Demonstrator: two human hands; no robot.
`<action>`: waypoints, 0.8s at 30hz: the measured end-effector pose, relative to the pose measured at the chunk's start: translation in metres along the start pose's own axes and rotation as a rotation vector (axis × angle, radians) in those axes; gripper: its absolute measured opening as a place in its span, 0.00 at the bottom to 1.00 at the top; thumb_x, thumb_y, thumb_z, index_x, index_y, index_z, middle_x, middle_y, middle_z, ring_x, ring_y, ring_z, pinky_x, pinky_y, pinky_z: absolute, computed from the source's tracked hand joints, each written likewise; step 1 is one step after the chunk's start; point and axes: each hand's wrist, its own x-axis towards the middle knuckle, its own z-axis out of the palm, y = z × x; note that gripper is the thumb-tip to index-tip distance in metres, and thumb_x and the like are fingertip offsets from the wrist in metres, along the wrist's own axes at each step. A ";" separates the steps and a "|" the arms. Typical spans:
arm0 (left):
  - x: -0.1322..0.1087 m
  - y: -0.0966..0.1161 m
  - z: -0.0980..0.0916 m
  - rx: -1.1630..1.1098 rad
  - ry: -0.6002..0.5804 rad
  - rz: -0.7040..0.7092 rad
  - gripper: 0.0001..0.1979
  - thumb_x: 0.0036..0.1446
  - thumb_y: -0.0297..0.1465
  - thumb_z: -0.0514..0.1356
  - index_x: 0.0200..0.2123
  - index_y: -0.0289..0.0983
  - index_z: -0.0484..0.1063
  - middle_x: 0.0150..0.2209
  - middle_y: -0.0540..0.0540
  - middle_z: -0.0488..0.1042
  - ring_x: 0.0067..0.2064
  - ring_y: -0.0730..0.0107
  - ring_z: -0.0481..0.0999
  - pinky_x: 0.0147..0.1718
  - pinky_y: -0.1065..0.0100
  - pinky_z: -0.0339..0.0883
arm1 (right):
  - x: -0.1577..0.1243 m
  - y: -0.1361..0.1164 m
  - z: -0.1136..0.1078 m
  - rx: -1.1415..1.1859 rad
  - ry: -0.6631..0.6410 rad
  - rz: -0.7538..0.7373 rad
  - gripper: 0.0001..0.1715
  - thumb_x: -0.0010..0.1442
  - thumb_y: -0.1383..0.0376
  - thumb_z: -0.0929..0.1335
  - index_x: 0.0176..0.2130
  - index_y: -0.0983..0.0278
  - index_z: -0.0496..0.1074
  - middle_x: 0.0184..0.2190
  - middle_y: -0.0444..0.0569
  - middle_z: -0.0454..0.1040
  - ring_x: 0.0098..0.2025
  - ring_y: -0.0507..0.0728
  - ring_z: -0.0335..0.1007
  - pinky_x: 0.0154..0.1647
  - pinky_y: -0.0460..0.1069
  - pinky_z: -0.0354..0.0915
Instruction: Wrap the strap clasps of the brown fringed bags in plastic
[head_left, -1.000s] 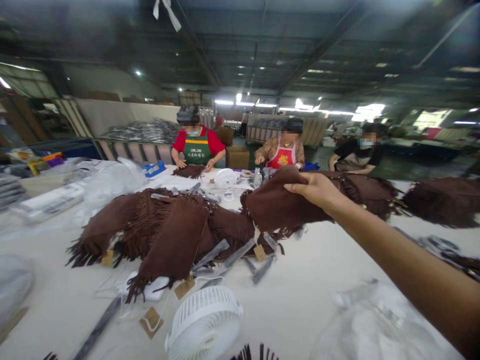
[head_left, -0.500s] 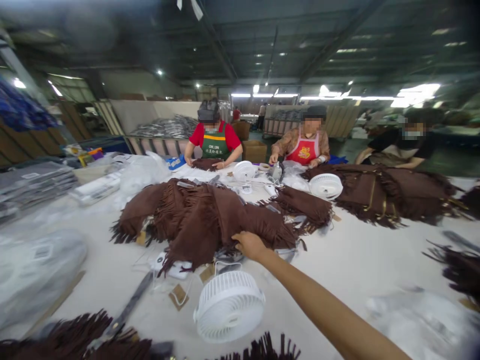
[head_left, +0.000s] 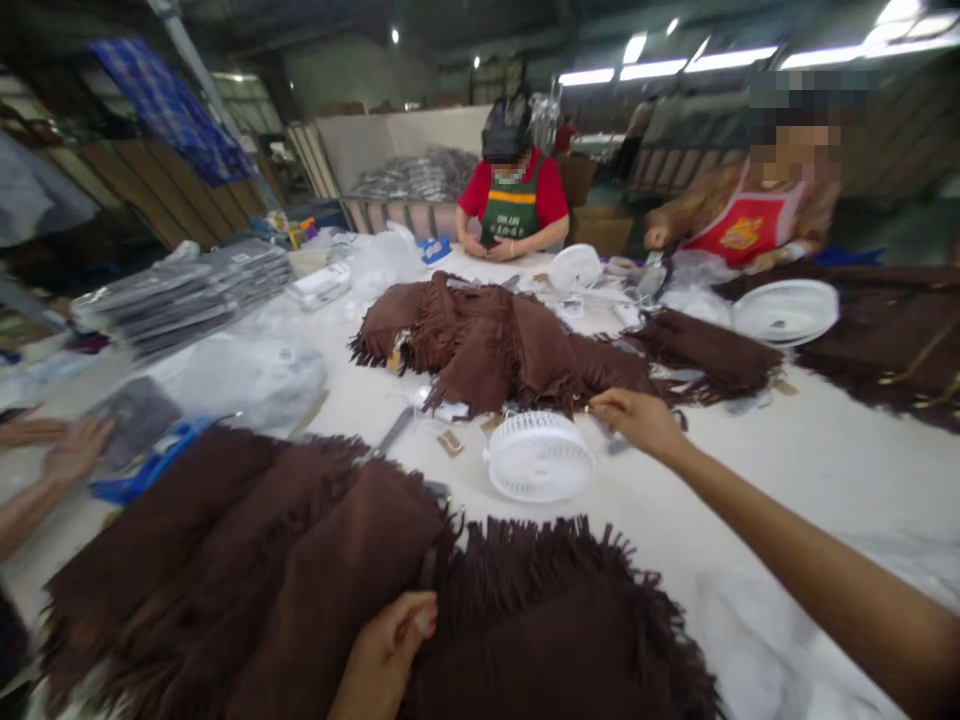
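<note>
In the foreground my left hand [head_left: 390, 640] has its fingers curled closed, over the gap between a stack of brown fringed fabric pieces [head_left: 300, 560] and another brown fringed piece [head_left: 555, 650]; what it holds, if anything, is hidden. My right hand [head_left: 637, 420] reaches out over the table with fingertips pinched together. It is at the near right edge of a brown fringed pile [head_left: 480, 340], and whatever is in the pinch is too small to name. A white round fan [head_left: 538, 456] stands left of that hand, and brown tags [head_left: 450, 443] lie beyond the fan.
Another person's hands [head_left: 75, 450] are at the left edge, beside a grey packet and blue plastic. Two people work across the white table [head_left: 847, 470]. Grey packed stacks [head_left: 195, 290], clear plastic bags [head_left: 247, 375] and a second fan [head_left: 786, 312] stand around.
The view has swung left and down. My left hand has come into view over the near brown pieces. My right hand has left the middle of the far pile for its near right edge.
</note>
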 end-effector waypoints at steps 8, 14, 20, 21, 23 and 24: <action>-0.044 -0.058 -0.013 0.154 0.016 0.296 0.17 0.61 0.41 0.53 0.46 0.39 0.73 0.48 0.42 0.77 0.49 0.60 0.76 0.51 0.62 0.67 | -0.107 -0.045 -0.044 0.192 0.071 0.114 0.12 0.57 0.57 0.65 0.35 0.62 0.73 0.26 0.44 0.78 0.26 0.54 0.75 0.29 0.46 0.65; -0.097 -0.104 -0.018 0.249 0.084 0.433 0.17 0.62 0.39 0.51 0.46 0.39 0.73 0.48 0.42 0.77 0.51 0.59 0.74 0.52 0.59 0.66 | -0.213 -0.055 0.003 -0.110 -0.088 0.060 0.14 0.61 0.58 0.61 0.37 0.62 0.72 0.29 0.48 0.78 0.30 0.56 0.74 0.30 0.48 0.61; -0.113 -0.150 -0.002 0.524 0.196 0.534 0.25 0.63 0.37 0.48 0.58 0.29 0.63 0.57 0.34 0.69 0.57 0.59 0.69 0.57 0.60 0.60 | -0.315 -0.056 0.098 -0.208 -0.103 0.079 0.33 0.60 0.52 0.65 0.60 0.64 0.62 0.55 0.59 0.69 0.54 0.64 0.67 0.49 0.53 0.61; -0.113 -0.152 0.002 0.555 0.206 0.549 0.26 0.63 0.37 0.48 0.59 0.27 0.61 0.58 0.32 0.67 0.58 0.57 0.67 0.58 0.60 0.58 | -0.328 -0.058 0.109 -0.215 -0.090 0.100 0.36 0.60 0.51 0.64 0.62 0.64 0.59 0.57 0.61 0.66 0.55 0.66 0.66 0.50 0.55 0.61; -0.114 -0.150 0.011 0.594 0.215 0.566 0.27 0.62 0.37 0.49 0.59 0.25 0.60 0.58 0.29 0.67 0.58 0.53 0.67 0.58 0.57 0.58 | -0.349 -0.062 0.124 -0.227 -0.061 0.147 0.37 0.62 0.49 0.62 0.63 0.64 0.57 0.57 0.64 0.65 0.55 0.69 0.66 0.51 0.58 0.61; -0.115 -0.149 0.014 0.611 0.218 0.572 0.27 0.62 0.37 0.49 0.58 0.24 0.61 0.57 0.28 0.68 0.58 0.51 0.68 0.57 0.55 0.59 | -0.357 -0.063 0.128 -0.229 -0.047 0.169 0.37 0.62 0.49 0.62 0.63 0.64 0.57 0.56 0.65 0.65 0.54 0.70 0.66 0.50 0.59 0.61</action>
